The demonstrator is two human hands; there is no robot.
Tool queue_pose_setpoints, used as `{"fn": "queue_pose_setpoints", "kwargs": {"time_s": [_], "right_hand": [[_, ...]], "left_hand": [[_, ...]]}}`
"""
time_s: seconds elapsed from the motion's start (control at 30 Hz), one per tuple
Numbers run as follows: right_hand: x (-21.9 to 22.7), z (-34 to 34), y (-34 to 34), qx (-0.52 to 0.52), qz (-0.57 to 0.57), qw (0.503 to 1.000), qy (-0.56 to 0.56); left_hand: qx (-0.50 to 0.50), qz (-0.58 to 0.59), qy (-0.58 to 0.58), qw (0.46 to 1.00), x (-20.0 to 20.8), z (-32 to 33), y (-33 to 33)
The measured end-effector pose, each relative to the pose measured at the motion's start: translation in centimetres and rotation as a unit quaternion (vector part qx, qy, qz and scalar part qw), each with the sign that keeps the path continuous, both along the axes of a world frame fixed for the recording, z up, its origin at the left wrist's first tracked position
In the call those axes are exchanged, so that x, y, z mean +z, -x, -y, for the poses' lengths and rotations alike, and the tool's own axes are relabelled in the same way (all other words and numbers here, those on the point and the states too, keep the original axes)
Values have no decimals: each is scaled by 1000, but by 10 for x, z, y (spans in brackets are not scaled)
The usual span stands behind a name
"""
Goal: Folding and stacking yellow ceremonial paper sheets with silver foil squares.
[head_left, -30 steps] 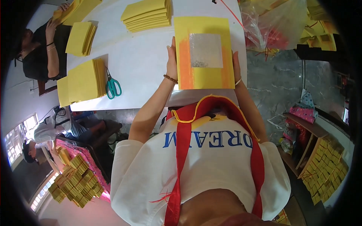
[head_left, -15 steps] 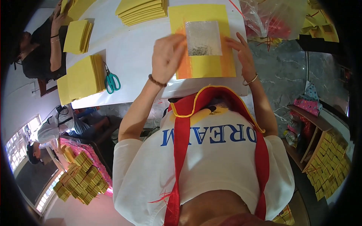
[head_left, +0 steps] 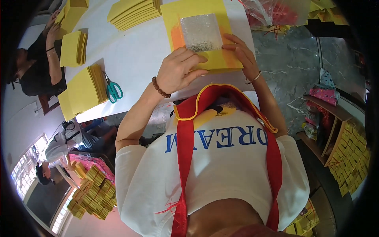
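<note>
A yellow paper sheet (head_left: pixel 221 59) lies before me, with orange bands and a silver foil square (head_left: pixel 201 32) in its middle. At its near left corner, my left hand (head_left: pixel 179 70) has its thumb and bent fingers closed about the near edge. My right hand (head_left: pixel 244 57) grips the right edge near the close corner, fingers on top and thumb hidden. The near edge looks slightly raised. Several yellow paper stacks (head_left: pixel 134 14) and teal-handled scissors (head_left: pixel 114 91) lie to the left on the white table (head_left: pixel 134 59).
A folded yellow stack (head_left: pixel 85 91) sits by the table's left edge. Across there, a person in black (head_left: pixel 39 75) handles yellow paper. Another person (head_left: pixel 65 142) sits lower left by piled yellow bundles (head_left: pixel 94 189). Clear plastic bags (head_left: pixel 276 12) lie far right; a wooden shelf (head_left: pixel 327 114) stands right.
The sheet has shifted away from me. My left hand has moved from the foil's left side to the near edge, and my right hand has closed on the right edge.
</note>
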State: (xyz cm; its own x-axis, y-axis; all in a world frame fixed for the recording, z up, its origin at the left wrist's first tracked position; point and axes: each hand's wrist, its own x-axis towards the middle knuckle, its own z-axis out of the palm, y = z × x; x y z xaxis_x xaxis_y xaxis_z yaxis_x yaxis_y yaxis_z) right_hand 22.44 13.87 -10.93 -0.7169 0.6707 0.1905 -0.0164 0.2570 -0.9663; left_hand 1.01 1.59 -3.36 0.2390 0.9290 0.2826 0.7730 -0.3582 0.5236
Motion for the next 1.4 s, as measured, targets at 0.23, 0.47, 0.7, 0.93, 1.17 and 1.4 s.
{"fn": "queue_pose_setpoints", "kwargs": {"time_s": [0.23,0.47,0.7,0.93,1.17,1.4], "right_hand": [[-3,4,4,-16,-16,999,47],[-1,8,6,-29,-22,996,84],[-4,7,5,-27,-13,997,70],[-3,12,7,-26,-47,988,143],[-7,9,6,-19,-50,992,110],[-14,2,1,15,-55,998,-35]], "left_hand": [[1,43,-12,999,-3,-3,-1],[11,68,15,998,-2,-5,-2],[29,88,46,995,-4,-6,-3],[64,177,148,971,-10,-6,1],[87,187,168,964,-5,-7,-2],[100,218,219,946,-5,-10,6]]}}
